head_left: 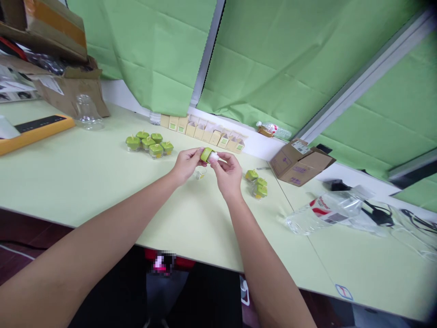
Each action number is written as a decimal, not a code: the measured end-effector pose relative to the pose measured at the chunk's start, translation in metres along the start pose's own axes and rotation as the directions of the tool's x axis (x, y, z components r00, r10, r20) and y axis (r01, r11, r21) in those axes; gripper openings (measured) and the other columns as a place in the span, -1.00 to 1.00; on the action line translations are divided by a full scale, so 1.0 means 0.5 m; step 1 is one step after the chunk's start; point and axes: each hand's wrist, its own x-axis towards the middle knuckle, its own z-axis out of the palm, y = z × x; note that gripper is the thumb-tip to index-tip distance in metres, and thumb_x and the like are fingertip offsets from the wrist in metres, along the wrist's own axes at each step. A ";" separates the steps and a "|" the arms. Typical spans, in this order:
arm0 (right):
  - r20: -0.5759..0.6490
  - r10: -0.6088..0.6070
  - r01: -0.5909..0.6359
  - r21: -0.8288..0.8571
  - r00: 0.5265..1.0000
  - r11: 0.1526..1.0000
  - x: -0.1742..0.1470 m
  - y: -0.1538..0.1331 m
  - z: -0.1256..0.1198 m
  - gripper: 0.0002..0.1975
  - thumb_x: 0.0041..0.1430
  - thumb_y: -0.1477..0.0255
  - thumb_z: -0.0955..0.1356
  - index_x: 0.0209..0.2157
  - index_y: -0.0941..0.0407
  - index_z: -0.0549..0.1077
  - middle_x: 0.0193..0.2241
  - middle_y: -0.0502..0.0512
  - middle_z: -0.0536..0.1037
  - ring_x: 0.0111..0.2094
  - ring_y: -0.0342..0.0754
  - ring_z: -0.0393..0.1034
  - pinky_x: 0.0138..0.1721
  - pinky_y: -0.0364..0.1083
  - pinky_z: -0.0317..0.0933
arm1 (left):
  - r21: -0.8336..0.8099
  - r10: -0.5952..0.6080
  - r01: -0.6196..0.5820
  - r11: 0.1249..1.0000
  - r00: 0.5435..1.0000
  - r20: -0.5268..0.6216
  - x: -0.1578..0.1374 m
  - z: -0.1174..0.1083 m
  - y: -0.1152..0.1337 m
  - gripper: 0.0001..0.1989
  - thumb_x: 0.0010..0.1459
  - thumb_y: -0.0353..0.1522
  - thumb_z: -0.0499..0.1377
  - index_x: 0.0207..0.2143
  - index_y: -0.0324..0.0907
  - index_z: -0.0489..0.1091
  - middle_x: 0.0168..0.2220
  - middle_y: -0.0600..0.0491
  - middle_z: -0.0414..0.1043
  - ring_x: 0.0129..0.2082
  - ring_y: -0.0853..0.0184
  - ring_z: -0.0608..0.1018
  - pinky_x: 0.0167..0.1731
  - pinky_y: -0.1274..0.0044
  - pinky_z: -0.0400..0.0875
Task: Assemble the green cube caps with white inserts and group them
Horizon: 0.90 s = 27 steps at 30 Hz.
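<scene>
Above the middle of the table, my left hand (187, 165) is closed on a green lid (206, 155), tilted with its underside to the right. My right hand (228, 171) pinches a small white piece (214, 156) at the lid's open side; its exact kind is hard to make out. Just below the hands stands a small clear cup (200, 173), partly covered by the fingers. On the left sits a group of several clear containers with green lids (148, 143). A smaller group of green-lidded containers (260, 187) stands to the right of my right hand.
Small open cartons (208, 132) line the wall. To the right are a cardboard box (300, 161), a large clear bottle (324, 212) lying down, and black cables (378, 214). An orange-framed device (41, 130) and cardboard boxes (75, 91) occupy the left.
</scene>
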 end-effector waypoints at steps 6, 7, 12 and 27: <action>0.003 -0.021 0.021 0.029 1.000 0.999 -0.002 -0.012 0.002 -0.63 -0.01 0.23 0.51 -0.22 0.09 0.42 -0.18 0.12 0.59 -0.24 -0.01 0.55 -0.15 0.02 0.46 | -0.011 0.024 -0.024 1.000 1.000 0.015 0.001 0.001 0.007 -0.60 0.07 -0.08 0.28 -0.33 -0.28 0.57 -0.29 -0.05 0.56 -0.37 0.36 0.55 -0.30 0.45 0.53; 0.003 -0.018 0.018 0.032 1.000 0.999 -0.002 -0.013 0.002 -0.63 -0.02 0.23 0.51 -0.22 0.10 0.43 -0.18 0.12 0.59 -0.24 -0.01 0.55 -0.14 0.02 0.46 | -0.011 0.026 -0.026 1.000 1.000 0.012 0.001 0.001 0.008 -0.60 0.06 -0.08 0.29 -0.33 -0.28 0.57 -0.29 -0.05 0.56 -0.38 0.36 0.55 -0.31 0.45 0.52; 0.008 0.009 -0.009 0.037 1.000 0.999 -0.003 -0.013 0.004 -0.63 -0.03 0.22 0.52 -0.25 0.11 0.44 -0.24 0.11 0.61 -0.25 -0.01 0.55 -0.14 0.03 0.47 | -0.007 0.025 -0.025 1.000 1.000 0.003 0.000 0.000 0.008 -0.60 0.07 -0.09 0.28 -0.31 -0.29 0.57 -0.29 -0.06 0.56 -0.37 0.35 0.56 -0.33 0.47 0.51; -0.037 -0.213 0.195 -0.279 0.976 0.940 -0.021 0.000 0.009 -0.69 0.13 0.21 0.42 -0.14 0.06 0.49 -0.11 0.13 0.51 -0.22 -0.03 0.51 -0.17 -0.03 0.48 | -0.082 -0.066 0.064 0.995 0.997 -0.028 -0.007 0.009 0.002 -0.61 0.05 -0.12 0.31 -0.37 -0.33 0.54 -0.36 -0.04 0.53 -0.35 0.32 0.57 -0.23 0.40 0.54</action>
